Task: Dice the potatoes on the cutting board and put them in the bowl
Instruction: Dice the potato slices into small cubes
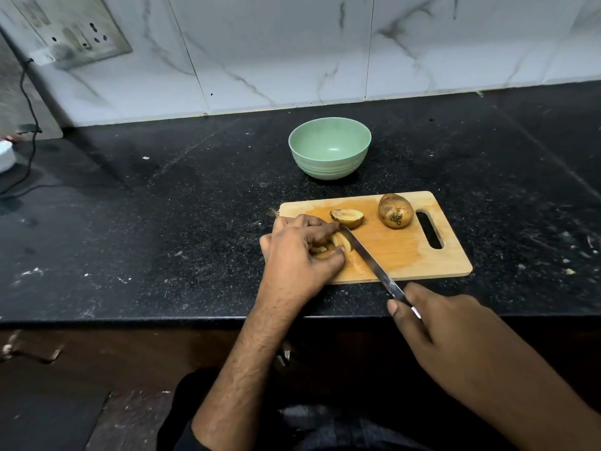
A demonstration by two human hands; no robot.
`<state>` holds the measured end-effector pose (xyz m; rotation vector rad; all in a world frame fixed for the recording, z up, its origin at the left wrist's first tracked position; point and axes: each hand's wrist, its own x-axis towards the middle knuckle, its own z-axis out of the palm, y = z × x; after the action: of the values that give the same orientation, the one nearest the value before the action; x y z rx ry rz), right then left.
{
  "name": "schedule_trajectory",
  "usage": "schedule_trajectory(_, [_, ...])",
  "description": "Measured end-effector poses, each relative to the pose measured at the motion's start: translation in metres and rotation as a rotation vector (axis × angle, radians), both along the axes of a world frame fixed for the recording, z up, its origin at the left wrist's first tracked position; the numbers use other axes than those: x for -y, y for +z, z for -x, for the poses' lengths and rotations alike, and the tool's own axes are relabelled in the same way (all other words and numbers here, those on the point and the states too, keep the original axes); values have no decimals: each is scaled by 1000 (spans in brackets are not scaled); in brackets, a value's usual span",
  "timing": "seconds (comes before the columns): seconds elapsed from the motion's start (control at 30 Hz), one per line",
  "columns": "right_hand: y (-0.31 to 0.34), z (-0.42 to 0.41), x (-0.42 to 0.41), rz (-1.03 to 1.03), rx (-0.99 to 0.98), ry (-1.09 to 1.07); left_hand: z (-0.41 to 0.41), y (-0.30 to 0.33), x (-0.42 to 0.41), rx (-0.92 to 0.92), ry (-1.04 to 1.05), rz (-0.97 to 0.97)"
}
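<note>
A wooden cutting board lies on the black counter. My left hand presses down on a bunch of cut potato strips at the board's left end. My right hand grips the handle of a knife, whose blade runs diagonally up to the strips and touches them on their right side. A potato half lies behind the strips. A whole potato sits near the board's handle slot. Behind the board stands a green bowl, and nothing shows inside it.
The black counter runs up to a white marble-tiled wall. A wall socket is at the upper left, with a black cable hanging down to a white object at the left edge. The counter's front edge is just under my forearms.
</note>
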<state>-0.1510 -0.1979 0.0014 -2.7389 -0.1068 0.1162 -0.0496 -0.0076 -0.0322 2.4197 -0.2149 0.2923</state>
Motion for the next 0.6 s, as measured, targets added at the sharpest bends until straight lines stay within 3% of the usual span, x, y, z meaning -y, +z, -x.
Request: schedule_trajectory(0.6, [-4,-22,-20,117,-13,15,18,-7,-6,118,71,73])
